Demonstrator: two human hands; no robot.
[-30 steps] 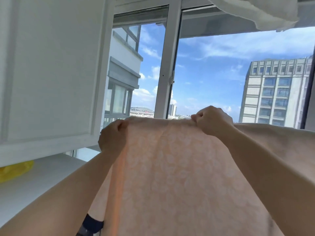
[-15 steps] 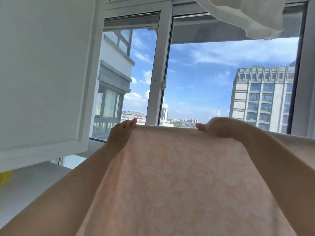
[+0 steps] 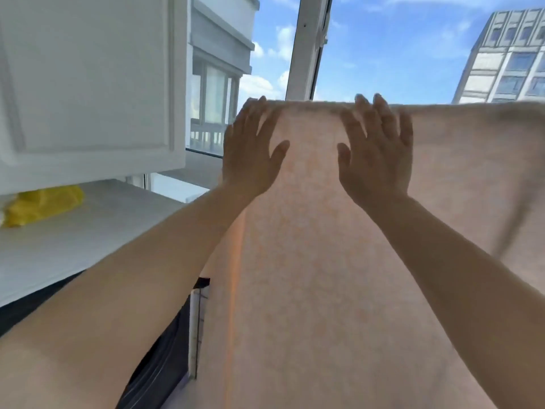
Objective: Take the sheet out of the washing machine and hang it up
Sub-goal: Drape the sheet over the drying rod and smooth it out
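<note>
My pale peach bedsheet with its faint leafy print (image 3: 324,276) hangs in front of me, draped over something at its top fold that I cannot see, and it runs from that fold down past the bottom of my view and off to the right edge. My left hand (image 3: 250,152) lies flat against the cloth near its left border, fingers straight and spread, the fingertips reaching up to the top fold. My right hand (image 3: 376,152) lies the same way just beside it, palm on the fabric, fingers splayed and straight, gripping nothing. Both of my bare forearms stretch up from the lower corners of the view. A brighter orange seam runs down the sheet below my left wrist. To my left is a white panelled cabinet door (image 3: 88,84), and under it a white countertop (image 3: 88,231) with a crumpled yellow plastic bag (image 3: 41,203) lying at its far end, partly tucked beneath the cabinet. Beyond the sheet's top edge stands a white window frame post (image 3: 306,45), with blue sky and scattered clouds behind it and a pale high-rise building (image 3: 507,57) at the upper right.
</note>
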